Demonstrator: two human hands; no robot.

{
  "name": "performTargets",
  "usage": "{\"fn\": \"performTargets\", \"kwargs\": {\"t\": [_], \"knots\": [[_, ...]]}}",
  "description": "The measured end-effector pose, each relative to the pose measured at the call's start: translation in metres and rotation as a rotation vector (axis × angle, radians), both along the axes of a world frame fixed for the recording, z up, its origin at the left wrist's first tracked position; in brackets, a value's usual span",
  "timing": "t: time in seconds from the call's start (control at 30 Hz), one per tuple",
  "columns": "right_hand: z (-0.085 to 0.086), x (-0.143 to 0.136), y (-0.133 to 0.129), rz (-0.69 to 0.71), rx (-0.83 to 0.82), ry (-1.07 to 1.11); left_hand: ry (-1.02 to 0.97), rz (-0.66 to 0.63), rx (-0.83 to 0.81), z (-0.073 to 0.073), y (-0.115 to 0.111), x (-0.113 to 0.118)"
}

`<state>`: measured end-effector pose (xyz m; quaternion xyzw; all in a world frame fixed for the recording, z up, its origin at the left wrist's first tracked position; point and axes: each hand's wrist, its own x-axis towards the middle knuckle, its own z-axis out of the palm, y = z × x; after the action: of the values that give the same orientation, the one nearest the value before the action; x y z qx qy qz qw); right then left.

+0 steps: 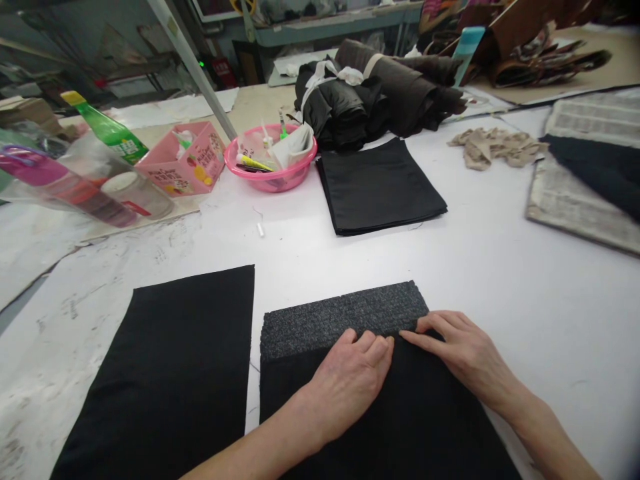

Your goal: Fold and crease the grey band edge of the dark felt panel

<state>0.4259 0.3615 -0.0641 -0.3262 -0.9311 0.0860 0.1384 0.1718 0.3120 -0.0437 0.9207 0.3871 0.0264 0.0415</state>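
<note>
We've got a pink basin up top, left of centre, with white paper and a yellow pen-like thing in it, plus a pink box holding something white and green, all on a white-covered bench with a cluttered room behind. Lower centre, our left hand and right hand touch the black cloth by the speckled grey strip; can't tell if either grip's pinching or just pressing.

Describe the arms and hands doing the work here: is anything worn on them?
Both are human, without cables. The ungloved left hand and ungloved right hand show no rings; the bare left forearm and bare right forearm show no sleeve, watch or bracelet within view.
</note>
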Motion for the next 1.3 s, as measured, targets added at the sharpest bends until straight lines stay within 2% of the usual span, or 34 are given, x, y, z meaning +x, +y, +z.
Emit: {"fn": "performTargets", "kwargs": {"t": [0.3,0.53,0.83,1.3], "knots": [[0.0,0.011,-0.001,-0.034,0.01,0.017,0.021,-0.014,0.008,-0.005,0.002,0.006],[0.003,0.013,0.0,-0.041,0.003,0.024,0.03,-0.026,-0.006,-0.003,0.006,0.008],[0.007,0.018,-0.002,-0.047,0.027,-0.012,0.047,-0.048,0.009,0.001,0.008,0.021],[0.008,0.025,-0.004,-0.069,-0.014,0.028,0.003,-0.038,0.022,-0.003,0.01,0.028]]}}
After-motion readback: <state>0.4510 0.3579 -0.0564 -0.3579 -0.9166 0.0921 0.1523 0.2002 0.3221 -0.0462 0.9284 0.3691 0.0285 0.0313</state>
